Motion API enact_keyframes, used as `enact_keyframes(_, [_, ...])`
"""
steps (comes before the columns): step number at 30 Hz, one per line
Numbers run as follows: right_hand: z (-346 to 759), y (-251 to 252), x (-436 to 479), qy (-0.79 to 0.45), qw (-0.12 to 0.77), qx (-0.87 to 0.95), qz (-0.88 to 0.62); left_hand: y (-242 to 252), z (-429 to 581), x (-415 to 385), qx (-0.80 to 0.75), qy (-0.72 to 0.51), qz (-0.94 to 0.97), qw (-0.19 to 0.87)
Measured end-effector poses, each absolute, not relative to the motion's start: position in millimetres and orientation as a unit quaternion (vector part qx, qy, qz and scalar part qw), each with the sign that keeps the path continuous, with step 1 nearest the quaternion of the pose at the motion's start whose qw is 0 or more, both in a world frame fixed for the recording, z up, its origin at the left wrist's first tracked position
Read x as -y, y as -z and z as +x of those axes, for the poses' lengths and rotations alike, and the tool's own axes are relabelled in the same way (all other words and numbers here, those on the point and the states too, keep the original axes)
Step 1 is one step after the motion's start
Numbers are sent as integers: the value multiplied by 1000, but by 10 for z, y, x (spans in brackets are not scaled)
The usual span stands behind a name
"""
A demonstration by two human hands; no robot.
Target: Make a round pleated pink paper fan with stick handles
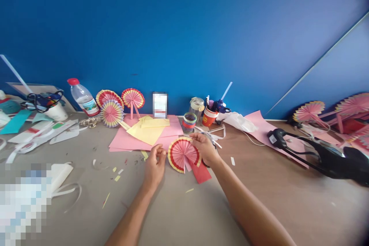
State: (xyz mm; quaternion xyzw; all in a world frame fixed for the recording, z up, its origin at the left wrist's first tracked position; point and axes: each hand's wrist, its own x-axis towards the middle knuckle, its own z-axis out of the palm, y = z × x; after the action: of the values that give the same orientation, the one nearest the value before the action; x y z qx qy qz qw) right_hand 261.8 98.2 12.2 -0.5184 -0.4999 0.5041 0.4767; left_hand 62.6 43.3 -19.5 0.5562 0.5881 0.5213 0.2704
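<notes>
The paper fan [179,149] looks light and easily creased, best held by its rim [170,155], where the right hand [208,150] pinches it, the left hand [155,164] loosely curled just beside.

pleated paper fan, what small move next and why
Perhaps steady the pleated paper fan by its left rim with the left hand: that hand appears just clear, the right hand pinches the upper right edge, and a gap shows low between pleats.
</notes>
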Motion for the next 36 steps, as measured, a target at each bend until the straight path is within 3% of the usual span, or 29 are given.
enact_keyframes(4, [2555, -189, -1108, -558, 525, 412, -493, 177, 599, -447, -597, -556, 508, 276])
enact_keyframes(10, [2361, -70, -1211, -539, 516, 412, -524, 144, 582, -467, -587, -592, 461, 304])
enact_keyframes(16, [2268, -49, -1219, -455, 503, 476, -560, 187, 538, -529, -581, -605, 411, 358])
enact_keyframes(22, [2360, -158, -1120, -333, 494, 565, -572, 191, 493, -523, -628, -585, 415, 302])
enact_keyframes(30, [2610, -225, -761, -155, 250, 782, -549, 79, 573, -458, -611, -572, 446, 318])
enact_keyframes(36, [2498, -243, -535, -42, 62, 822, -564, 79, 574, -444, -612, -569, 457, 304])
